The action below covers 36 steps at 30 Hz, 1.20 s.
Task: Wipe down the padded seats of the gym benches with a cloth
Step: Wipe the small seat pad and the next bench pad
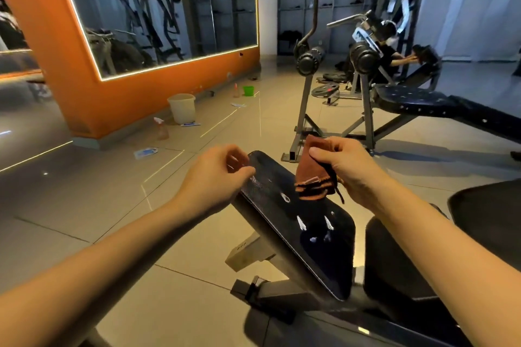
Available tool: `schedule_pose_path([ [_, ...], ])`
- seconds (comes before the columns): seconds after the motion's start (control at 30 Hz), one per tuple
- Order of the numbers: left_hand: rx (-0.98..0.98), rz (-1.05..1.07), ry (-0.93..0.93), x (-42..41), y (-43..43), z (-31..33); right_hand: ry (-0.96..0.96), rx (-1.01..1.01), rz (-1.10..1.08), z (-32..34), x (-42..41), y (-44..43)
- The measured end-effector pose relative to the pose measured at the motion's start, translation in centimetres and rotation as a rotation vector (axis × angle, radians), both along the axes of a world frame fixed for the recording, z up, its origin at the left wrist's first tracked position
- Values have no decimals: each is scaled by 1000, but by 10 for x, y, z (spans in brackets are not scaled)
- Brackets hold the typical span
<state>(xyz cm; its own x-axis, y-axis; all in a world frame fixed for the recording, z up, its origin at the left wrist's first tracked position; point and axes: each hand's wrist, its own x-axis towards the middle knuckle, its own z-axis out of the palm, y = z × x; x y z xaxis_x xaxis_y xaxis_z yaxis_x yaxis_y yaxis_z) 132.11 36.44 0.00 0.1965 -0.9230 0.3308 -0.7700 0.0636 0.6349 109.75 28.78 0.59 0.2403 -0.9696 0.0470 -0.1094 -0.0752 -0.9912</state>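
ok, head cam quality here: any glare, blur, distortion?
Head view: dim, warm light; the mirror's LED strip reflects as bright lines on the glossy floor; wide-angle bends the frame edges; left hand slightly blurred at the fingertips, cloth in the right hand sharper.

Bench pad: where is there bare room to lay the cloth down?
Bare on the pad: its top end, between the left hand and the cloth the right hand holds, and its bottom corner below the white blobs. Crowded: the middle, where they sit.

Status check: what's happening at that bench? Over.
Right hand grips brown cloth above bench pad. Left hand at pad's top edge, grip unclear. White streaks on pad, unwiped.
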Motion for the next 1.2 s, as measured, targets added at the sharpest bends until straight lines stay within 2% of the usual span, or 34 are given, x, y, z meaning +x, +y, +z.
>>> schedule_pose_path([
  [0.07,-144,26,-91,19,-9,-11,189,-23,-7,-5,0,-12],
  [0.13,-179,23,-136,33,-22,-26,341,-21,2,-16,11,-29],
  [0.2,-151,12,-152,41,-35,-39,439,-16,12,-30,29,-45],
  [0.3,-80,-39,-115,51,-52,-48,480,-38,14,-53,60,-61],
  [0.4,5,-156,-45,55,-60,-56,567,-191,-73,-73,79,-65],
  [0.47,41,-257,-64,59,-61,-60,623,-291,-133,-81,83,-62],
  [0.53,70,-336,-123,67,-61,-66,633,-326,-164,-85,81,-64],
  [0.7,85,-392,-134,79,-59,-78,549,-265,-229,-67,92,-65],
  [0.77,46,-384,-160,79,-61,-78,508,-393,-95,-67,113,-39],
  [0.83,30,-369,-163,81,-62,-78,563,-572,29,-71,123,-9],
  [0.87,27,-371,-164,83,-62,-78,598,-627,24,-75,119,-8],
  [0.9,26,-377,-163,84,-62,-79,629,-620,-26,-78,110,-19],
  [1.0,8,-394,-126,84,-63,-79,682,-404,-238,-79,86,-63],
  [1.03,2,-395,-122,83,-64,-79,665,-387,-262,-79,87,-68],
  [1.1,-4,-388,-140,84,-66,-79,596,-482,-164,-78,105,-54],
  [1.2,3,-374,-158,87,-67,-81,590,-671,64,-75,116,-20],
])
